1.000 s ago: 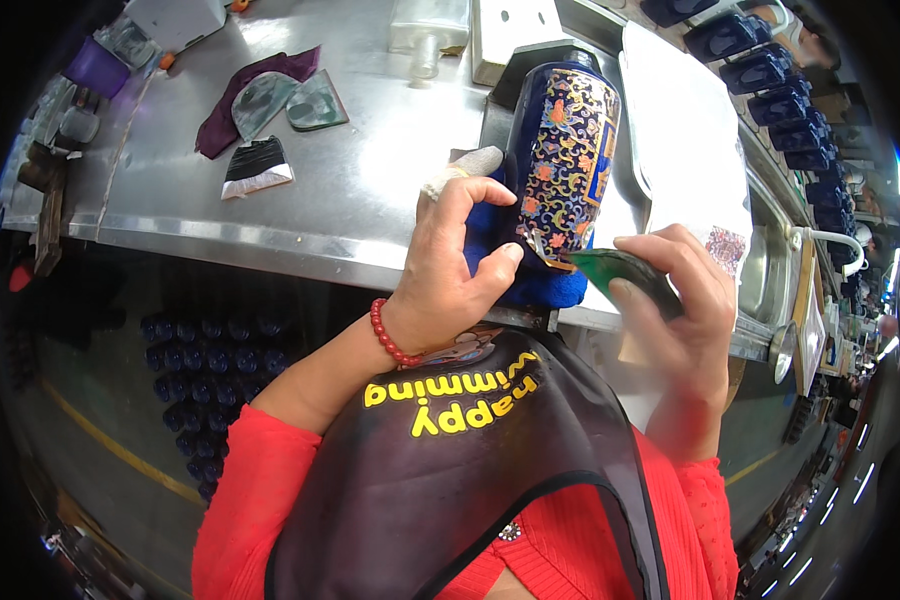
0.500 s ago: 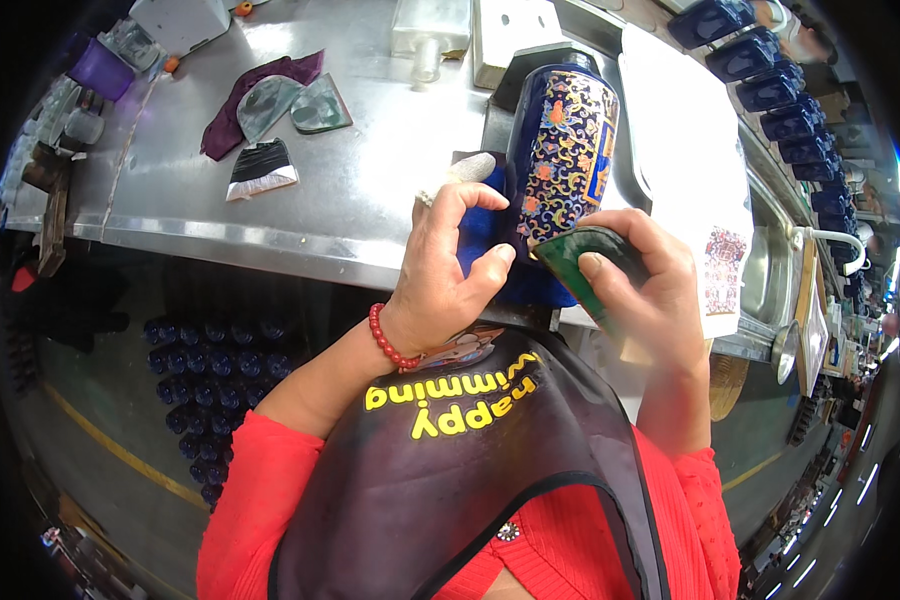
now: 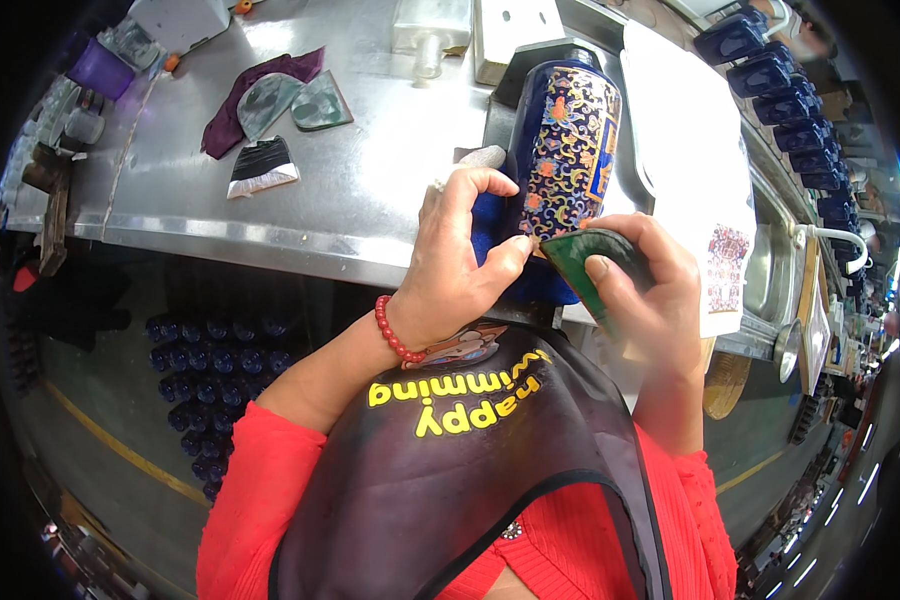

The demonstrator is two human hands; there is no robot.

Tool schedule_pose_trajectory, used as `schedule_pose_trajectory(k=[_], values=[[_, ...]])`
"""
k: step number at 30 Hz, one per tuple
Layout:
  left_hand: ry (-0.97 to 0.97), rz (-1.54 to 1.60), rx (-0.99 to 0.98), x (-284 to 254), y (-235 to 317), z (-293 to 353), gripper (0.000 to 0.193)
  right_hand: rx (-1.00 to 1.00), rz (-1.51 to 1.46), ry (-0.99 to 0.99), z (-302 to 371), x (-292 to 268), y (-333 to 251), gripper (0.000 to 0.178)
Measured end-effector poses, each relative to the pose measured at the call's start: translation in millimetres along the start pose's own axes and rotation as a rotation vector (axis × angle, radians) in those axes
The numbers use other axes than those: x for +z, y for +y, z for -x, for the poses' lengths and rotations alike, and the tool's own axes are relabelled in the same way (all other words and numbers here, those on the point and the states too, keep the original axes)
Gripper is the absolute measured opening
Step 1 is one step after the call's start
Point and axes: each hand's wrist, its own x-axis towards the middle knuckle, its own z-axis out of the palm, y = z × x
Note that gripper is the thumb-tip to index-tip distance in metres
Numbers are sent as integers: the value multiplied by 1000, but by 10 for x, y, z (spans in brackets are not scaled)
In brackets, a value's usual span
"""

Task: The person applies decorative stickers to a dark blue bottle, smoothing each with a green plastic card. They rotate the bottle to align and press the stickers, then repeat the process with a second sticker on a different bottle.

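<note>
A dark blue bottle (image 3: 523, 130) lies tilted on a dark stand, its neck pointing away from me. A colourful floral decal with gold and orange figures (image 3: 567, 150) covers its upper face. My left hand (image 3: 460, 235) is beside the bottle's left edge, thumb and index finger spread, their tips at the bottle's surface. A pale cover sits on one of its fingers. My right hand (image 3: 650, 280) grips a flat green scraper (image 3: 573, 262) between thumb and fingers, its edge at the decal's lower end. Part of the scraper is hidden in my palm.
On the metal table (image 3: 370, 200) lie a purple cloth (image 3: 235, 110), rounded scraper pieces (image 3: 322, 103) and a black-and-white brush-like piece (image 3: 262, 168). Printed sheets (image 3: 727, 265) lie at right, near a sink (image 3: 765, 250). Blue bottles (image 3: 770, 75) line the right; more (image 3: 215, 385) stand below.
My left hand has shifted slightly, with its thumb further right against the bottle's lower part. The right hand and scraper have moved slightly right. The view has shifted a little too.
</note>
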Motion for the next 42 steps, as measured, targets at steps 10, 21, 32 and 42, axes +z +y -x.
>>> schedule_pose_trajectory(k=[10, 21, 32, 42], values=[[47, -38, 19, 86, -5, -27, 51, -365, 256, 194, 170, 41, 0, 31], [75, -34, 30, 110, 15, -24, 49, -658, 670, 102, 181, 76, -43, 33], [-6, -36, 1, 57, 31, -14, 47, -528, 501, 127, 199, 56, -47, 39], [27, 56, -19, 46, -10, 11, 45, 31, 49, 94, 235, 59, -85, 19]])
